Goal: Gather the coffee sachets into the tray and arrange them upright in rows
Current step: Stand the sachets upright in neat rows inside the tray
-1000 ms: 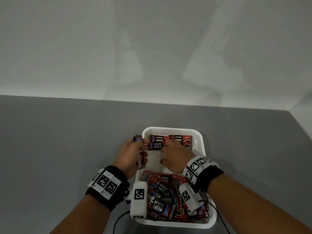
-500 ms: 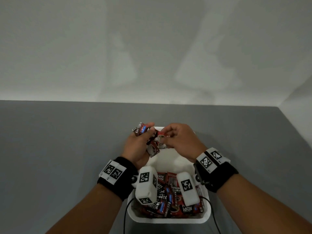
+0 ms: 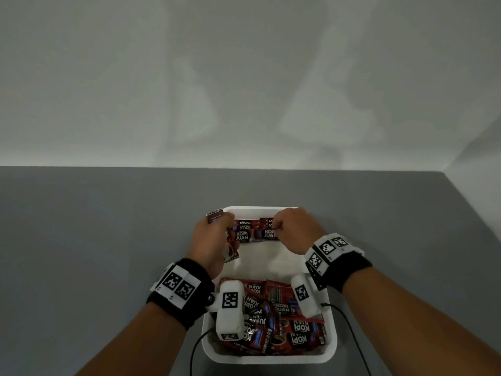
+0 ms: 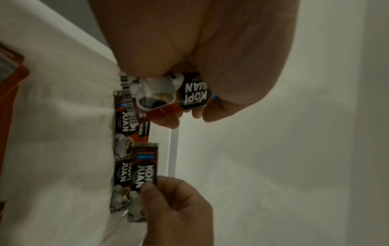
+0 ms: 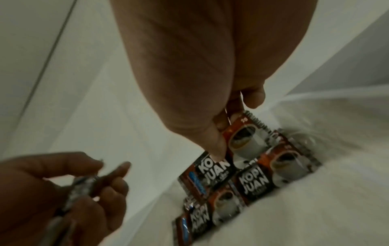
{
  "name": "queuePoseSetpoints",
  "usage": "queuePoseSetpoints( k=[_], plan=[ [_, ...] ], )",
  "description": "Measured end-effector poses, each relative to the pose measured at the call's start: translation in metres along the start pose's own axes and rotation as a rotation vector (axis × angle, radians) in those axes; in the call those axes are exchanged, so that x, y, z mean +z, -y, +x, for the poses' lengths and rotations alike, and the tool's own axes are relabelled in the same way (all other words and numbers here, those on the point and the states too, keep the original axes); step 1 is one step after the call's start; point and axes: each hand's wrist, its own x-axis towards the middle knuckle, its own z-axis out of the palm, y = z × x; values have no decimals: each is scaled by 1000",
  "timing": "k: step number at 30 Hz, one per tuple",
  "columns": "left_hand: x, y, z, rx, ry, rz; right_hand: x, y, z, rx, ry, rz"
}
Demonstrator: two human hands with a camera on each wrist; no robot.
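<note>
A white tray sits on the grey table. Red and black coffee sachets stand upright in a row against its far wall. A loose pile of sachets fills the near end. My left hand grips a few sachets at the tray's far left corner. My right hand pinches one sachet by its top edge and holds it at the standing row, on the right side. The same pinched sachet shows in the left wrist view.
Bare white tray floor lies between the standing row and the pile. A black cable runs from the right wrist camera past the tray's right side. Grey table stretches left and right; a white wall stands behind.
Both hands were raised together above the tray's far end half a second ago. The right hand has since come down with one sachet to the standing row; the left keeps its sachets.
</note>
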Motion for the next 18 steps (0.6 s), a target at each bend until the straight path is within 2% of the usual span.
queuePoseSetpoints(
  k=[3,11,15,18],
  plan=[
    [-7,-3,-1,-9,4,-17,15,1,7,-26,35,-153],
    [-23,7,1,68,44,186,21,3,17,-35,36,-448],
    [-21,8,1,97,44,256,19,1,16,-43,30,-430],
    [-21,9,5,116,35,268,12,-2,13,-5,-14,-238]
  ],
)
